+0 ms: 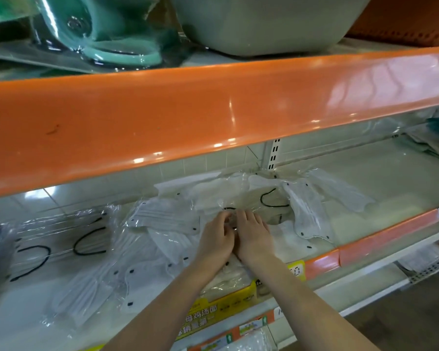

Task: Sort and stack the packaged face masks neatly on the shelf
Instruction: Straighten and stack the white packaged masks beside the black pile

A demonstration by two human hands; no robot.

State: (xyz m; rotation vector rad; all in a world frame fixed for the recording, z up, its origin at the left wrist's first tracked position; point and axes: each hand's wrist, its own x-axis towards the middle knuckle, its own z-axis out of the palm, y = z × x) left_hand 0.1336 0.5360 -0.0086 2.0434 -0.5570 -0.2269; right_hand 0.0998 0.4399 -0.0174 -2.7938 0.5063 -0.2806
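**Both hands on the masks in the middle of the shelf**

Your left hand [217,240] and right hand [251,236] lie side by side, fingers curled, pinching one clear mask packet [241,201] in the heap of packaged white masks [162,224] on the shelf [378,173]. More packets with black ear loops [61,239] lie at the left. The orange shelf edge [188,115] above hangs low over your hands. On top stand a grey tub [264,24] and green wrapped items [107,34].

white masks [162,221], orange shelf edge [213,115]
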